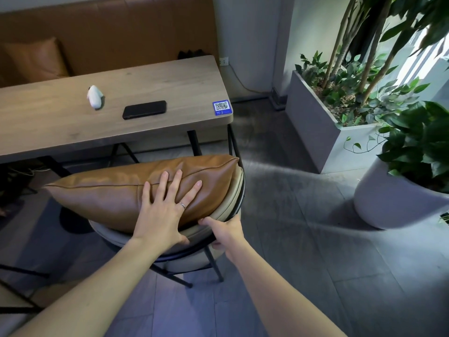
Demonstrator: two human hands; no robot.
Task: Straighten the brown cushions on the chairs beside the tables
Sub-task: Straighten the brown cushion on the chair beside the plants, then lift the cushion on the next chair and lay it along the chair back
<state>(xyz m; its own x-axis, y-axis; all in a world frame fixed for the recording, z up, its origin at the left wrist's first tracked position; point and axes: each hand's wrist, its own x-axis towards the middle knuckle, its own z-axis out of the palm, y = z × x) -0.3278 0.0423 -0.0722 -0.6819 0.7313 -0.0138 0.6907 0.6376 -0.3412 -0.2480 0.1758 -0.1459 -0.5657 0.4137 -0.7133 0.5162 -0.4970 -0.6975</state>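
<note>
Now the left hand [162, 212] is pressing flat, fingers spread, on the brown leather cushion [136, 188], which is lying with its long axis across the chair [226, 207], reaching its right edge. Nearer that edge, the right hand [224, 233] is curling around the chair's rim.

From my feed, the brown cushion [136, 188] looks like smooth leather or a leather-like cover with a soft sheen and a piped seam. The chair [226, 205] beneath it has a pale, matt upholstered back, also leathery, on a thin black metal frame. I see matt, light wood grain on the table [73, 122], and a glossy black phone [144, 109] lying on it. The floor [303, 251] reads as grey stone-look tile, dull in finish. The rectangular planter [313, 132] looks like matt grey concrete.
</note>
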